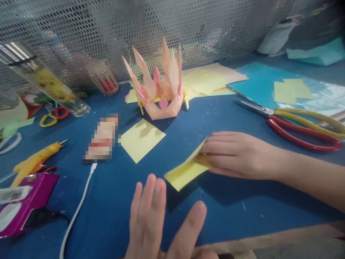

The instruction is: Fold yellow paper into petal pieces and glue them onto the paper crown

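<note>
Between the fingers of my right hand [234, 154] is a piece of yellow paper [185, 172], bent along its length and held above the blue table [226, 216]. My left hand [159, 223] is just left of and below the paper, fingers stretched out and thumb apart, holding nothing. A flat yellow paper square [142, 140] lies on the table beyond my hands. Behind it stands a folded paper crown shape [164, 108] in peach, with pink pointed pieces.
Scissors [269, 111] with red and yellow handles lie at right, near a blue sheet [256, 79]. At left are a phone [104, 138] on a white cable, a yellow glue gun [40, 158], a purple box [35, 198] and a tilted clear bottle [51, 82]. A perforated metal panel [172, 21] rises behind.
</note>
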The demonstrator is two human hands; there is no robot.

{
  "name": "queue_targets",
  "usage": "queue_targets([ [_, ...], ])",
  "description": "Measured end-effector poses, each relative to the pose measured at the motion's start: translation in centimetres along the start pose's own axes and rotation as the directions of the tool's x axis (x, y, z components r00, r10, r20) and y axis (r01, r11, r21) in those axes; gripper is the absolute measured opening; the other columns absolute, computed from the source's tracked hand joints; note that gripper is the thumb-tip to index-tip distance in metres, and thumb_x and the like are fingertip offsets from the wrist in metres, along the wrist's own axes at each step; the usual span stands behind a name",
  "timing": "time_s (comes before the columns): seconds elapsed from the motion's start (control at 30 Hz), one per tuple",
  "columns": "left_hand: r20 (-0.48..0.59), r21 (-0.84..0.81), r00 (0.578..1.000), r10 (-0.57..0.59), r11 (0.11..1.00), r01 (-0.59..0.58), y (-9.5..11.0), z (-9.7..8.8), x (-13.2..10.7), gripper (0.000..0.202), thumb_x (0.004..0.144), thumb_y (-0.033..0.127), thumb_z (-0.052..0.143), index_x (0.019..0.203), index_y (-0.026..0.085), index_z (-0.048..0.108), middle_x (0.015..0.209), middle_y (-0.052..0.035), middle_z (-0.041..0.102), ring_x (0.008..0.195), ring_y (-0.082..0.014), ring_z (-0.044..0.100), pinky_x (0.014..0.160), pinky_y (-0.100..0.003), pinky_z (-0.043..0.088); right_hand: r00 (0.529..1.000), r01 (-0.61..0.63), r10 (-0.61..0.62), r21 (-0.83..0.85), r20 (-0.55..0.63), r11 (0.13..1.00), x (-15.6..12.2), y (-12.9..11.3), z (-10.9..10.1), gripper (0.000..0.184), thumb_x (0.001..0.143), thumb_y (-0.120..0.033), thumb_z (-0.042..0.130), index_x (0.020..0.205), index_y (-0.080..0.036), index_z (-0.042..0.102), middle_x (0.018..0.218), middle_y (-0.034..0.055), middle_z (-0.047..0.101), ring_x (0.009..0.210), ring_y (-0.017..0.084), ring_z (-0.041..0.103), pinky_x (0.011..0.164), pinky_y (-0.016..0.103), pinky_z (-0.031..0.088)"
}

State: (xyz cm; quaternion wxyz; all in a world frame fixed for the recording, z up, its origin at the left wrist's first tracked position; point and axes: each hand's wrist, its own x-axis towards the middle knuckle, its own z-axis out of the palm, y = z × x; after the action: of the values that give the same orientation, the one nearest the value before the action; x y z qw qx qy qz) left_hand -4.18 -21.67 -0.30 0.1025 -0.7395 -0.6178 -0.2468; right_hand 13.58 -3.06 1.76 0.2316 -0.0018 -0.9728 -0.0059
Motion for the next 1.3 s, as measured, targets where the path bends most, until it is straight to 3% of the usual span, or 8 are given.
queue_targets([
  [0.17, 0.033, -0.030, 0.987, 0.157, 0.987, -0.156, 0.3, 0.7, 1.2, 0.037, 0.094, 0.040, 0.042, 0.127, 0.024, 0.050, 0.159, 0.0005, 0.009, 0.145, -0.0256, 0.015, 0.118, -0.046, 0.018, 1.000, 0.022, -0.025, -0.204, -0.014, 0.979, 0.0, -0.6, 0.1, 0.025, 0.095, -0.009, 0.038, 0.098, -0.015, 0.063, 0.078, 0.0080, 0.065, 0.075, 0.019, 0.059, 0.072, 0.033, 0.049],
  [0.37, 0.204, -0.010, 0.965, 0.166, 0.986, -0.167, -0.4, 1.1, 1.9, 0.056, 0.088, 0.044, 0.052, 0.132, 0.010, 0.047, 0.151, -0.0189, 0.030, 0.138, -0.0408, 0.027, 0.092, -0.055, 0.050, 0.998, -0.058, 0.058, 0.056, 0.010, 0.997, 0.6, -0.4, 0.5, 0.021, 0.094, -0.015, 0.044, 0.087, -0.015, 0.063, 0.092, 0.0107, 0.065, 0.088, 0.018, 0.060, 0.080, 0.033, 0.050],
  [0.5, 0.180, 0.026, 0.968, 0.176, 0.983, -0.184, -0.6, 1.2, 1.9, 0.056, 0.088, 0.045, 0.052, 0.129, 0.007, 0.049, 0.141, -0.0184, 0.047, 0.129, -0.0360, 0.044, 0.088, -0.050, 0.055, 0.993, -0.111, 0.097, 0.261, 0.066, 0.959, 0.3, 0.1, 0.3, 0.015, 0.093, -0.020, 0.049, 0.094, -0.015, 0.063, 0.092, 0.0096, 0.064, 0.087, 0.017, 0.059, 0.078, 0.030, 0.049],
  [0.7, 0.137, -0.004, 0.980, 0.147, 0.989, -0.148, -0.6, 1.4, 1.9, 0.053, 0.086, 0.045, 0.054, 0.124, 0.008, 0.051, 0.123, -0.0167, 0.062, 0.114, -0.0310, 0.058, 0.087, -0.046, 0.055, 0.982, -0.129, 0.078, 0.303, 0.174, 0.944, 0.3, 0.0, -0.9, 0.015, 0.092, -0.020, 0.049, 0.090, -0.016, 0.063, 0.078, 0.0059, 0.061, 0.073, 0.016, 0.052, 0.071, 0.029, 0.043],
  [0.9, 0.117, 0.010, 0.992, -0.048, 0.999, 0.048, 0.5, 1.4, 2.0, 0.051, 0.088, 0.040, 0.049, 0.129, 0.009, 0.049, 0.135, -0.0186, 0.051, 0.122, -0.0313, 0.050, 0.091, -0.043, 0.050, 0.918, -0.372, 0.299, 0.304, 0.259, 0.877, 0.2, 0.0, -0.3, 0.026, 0.096, -0.025, 0.043, 0.074, -0.017, 0.056, 0.069, 0.0019, 0.052, 0.064, 0.013, 0.046, 0.059, 0.025, 0.036],
  [1.0, 0.095, 0.085, 0.996, -0.002, 0.996, -0.006, 0.9, 1.7, 2.0, 0.050, 0.090, 0.037, 0.046, 0.130, 0.007, 0.049, 0.147, -0.0169, 0.039, 0.133, -0.0306, 0.038, 0.101, -0.043, 0.041, 0.883, -0.450, 0.373, 0.283, 0.287, 0.847, 0.1, 0.1, 0.2, 0.030, 0.096, -0.030, 0.042, 0.073, -0.017, 0.054, 0.071, 0.0019, 0.051, 0.062, 0.012, 0.046, 0.056, 0.024, 0.034],
  [1.1, 0.122, 0.094, 0.991, 0.061, 0.993, -0.072, 1.1, 2.2, 2.1, 0.046, 0.094, 0.032, 0.040, 0.132, 0.008, 0.048, 0.147, -0.0111, 0.040, 0.136, -0.0250, 0.036, 0.109, -0.042, 0.033, 0.865, -0.486, 0.413, 0.269, 0.285, 0.831, 0.1, 0.0, 0.4, 0.031, 0.096, -0.032, 0.042, 0.071, -0.017, 0.051, 0.069, 0.0011, 0.050, 0.059, 0.011, 0.045, 0.054, 0.023, 0.033],
  [1.3, 0.195, 0.027, 0.981, 0.000, 1.000, -0.005, 2.2, 2.9, 2.5, 0.050, 0.096, 0.040, 0.032, 0.137, 0.013, 0.043, 0.146, -0.0105, 0.041, 0.135, -0.0280, 0.038, 0.103, -0.052, 0.040, 0.859, -0.503, 0.446, 0.249, 0.250, 0.828, 0.2, -0.1, 0.4, 0.032, 0.096, -0.032, 0.041, 0.069, -0.018, 0.050, 0.067, 0.0000, 0.050, 0.056, 0.010, 0.046, 0.053, 0.022, 0.035],
])
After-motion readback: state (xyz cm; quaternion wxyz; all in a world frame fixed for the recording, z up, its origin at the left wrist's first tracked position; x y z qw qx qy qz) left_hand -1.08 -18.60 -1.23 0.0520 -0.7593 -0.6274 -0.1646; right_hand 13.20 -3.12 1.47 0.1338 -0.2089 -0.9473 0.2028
